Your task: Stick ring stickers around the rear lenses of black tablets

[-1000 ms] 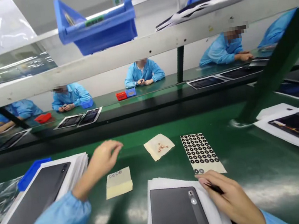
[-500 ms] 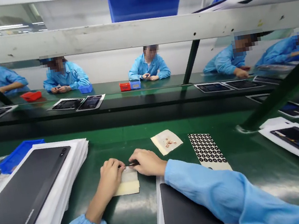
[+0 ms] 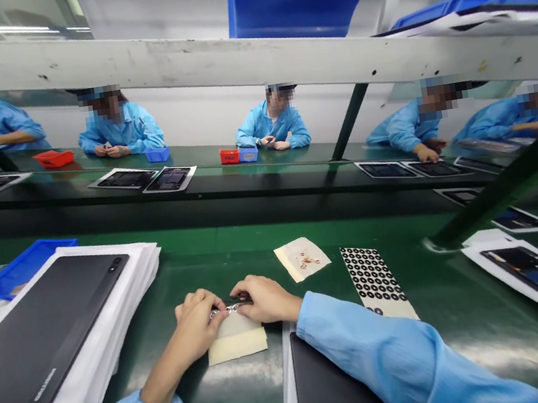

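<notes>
A small pale backing sheet (image 3: 237, 328) with a yellow strip along its near edge lies in front of me, with a few tiny ring-shaped pieces (image 3: 232, 308) near its far edge. My left hand (image 3: 197, 325) is closed, thumb and fingers pinching the left side of this sheet. From the right, my right hand (image 3: 270, 300) comes close to the rings. Its fingers are closed round a thin dark tool (image 3: 244, 296) that looks like tweezers, mostly hidden by the fingers. Fingertips of both hands nearly meet over the sheet.
Beyond my right hand lie a paper with small copper-coloured bits (image 3: 302, 259) and a sheet of black ring stickers (image 3: 376, 280). A dark tablet cover (image 3: 332, 387) is under my right forearm. Left stands a stack with another cover (image 3: 66, 333). Co-workers sit opposite behind a green post (image 3: 495, 191).
The view has tilted. The backing sheet has shifted slightly right and nearer, and more rings show between my fingertips. The dark tool shows less than before.
</notes>
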`<state>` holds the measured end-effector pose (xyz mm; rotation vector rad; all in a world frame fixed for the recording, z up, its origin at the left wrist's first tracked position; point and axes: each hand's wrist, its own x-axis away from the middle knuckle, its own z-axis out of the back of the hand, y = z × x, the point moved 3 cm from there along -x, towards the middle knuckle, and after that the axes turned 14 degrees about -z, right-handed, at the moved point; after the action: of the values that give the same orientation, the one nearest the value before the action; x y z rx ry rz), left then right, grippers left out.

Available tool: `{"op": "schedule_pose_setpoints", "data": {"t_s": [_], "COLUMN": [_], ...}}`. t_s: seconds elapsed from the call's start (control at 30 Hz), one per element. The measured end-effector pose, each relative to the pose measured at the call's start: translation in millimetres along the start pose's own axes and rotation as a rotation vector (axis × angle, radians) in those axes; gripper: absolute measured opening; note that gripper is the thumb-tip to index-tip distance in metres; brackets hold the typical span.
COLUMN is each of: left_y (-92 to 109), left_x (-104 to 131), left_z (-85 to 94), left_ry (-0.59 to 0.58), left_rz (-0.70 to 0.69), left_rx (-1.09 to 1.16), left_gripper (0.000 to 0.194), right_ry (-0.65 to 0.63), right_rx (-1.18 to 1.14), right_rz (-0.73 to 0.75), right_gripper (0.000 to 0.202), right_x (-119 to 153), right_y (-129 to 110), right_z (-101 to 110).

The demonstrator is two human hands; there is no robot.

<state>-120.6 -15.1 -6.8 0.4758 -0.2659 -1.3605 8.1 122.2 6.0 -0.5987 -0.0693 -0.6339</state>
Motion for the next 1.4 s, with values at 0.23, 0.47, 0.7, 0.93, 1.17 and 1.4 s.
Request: {"op": "schedule_pose_setpoints", "data": {"t_s": [0.23,0.47,0.7,0.93,1.17,1.4], "left_y": [10.4,18.4,29.4,37.8,19.0,145.1], "left_x": [-2.2,-4.7,-5.8,-5.7,-6.0,-4.1], "left_z": [-7.6,-9.7,-3.3,-10.8,5.4,-47.4], "left_ry": [-0.018,0.007,-0.014,0.099,0.302,0.109], "left_rz": [-0.051,-0.073,-0.008,0.066,0.034,-0.223], "left_rx": [0.032,0.105,0.768,0.778,-0.099,0.573], "left_gripper": [0.027,0.022,0.038,0.039,0.044,0.033], "right_ry": [-0.020,-0.025,-0.090,-0.031,0.325,0.635], "right_rx": [0.010,-0.048,-0.346,-0.614,-0.651,-0.410], "right_rz": [-0.010,0.003,0.148,0.270,0.045,0.119], "right_gripper": [0.022,0.013,0.025,0.005,0.009,0.054], "right_x": [5.7,10.0,29.3,65.5,156.9,223.3], "right_y": [6.3,6.8,17.0,44.7,103.7,121.3], "right_z": [3.3,3.3,13.0,27.1,54.7,33.3]}}
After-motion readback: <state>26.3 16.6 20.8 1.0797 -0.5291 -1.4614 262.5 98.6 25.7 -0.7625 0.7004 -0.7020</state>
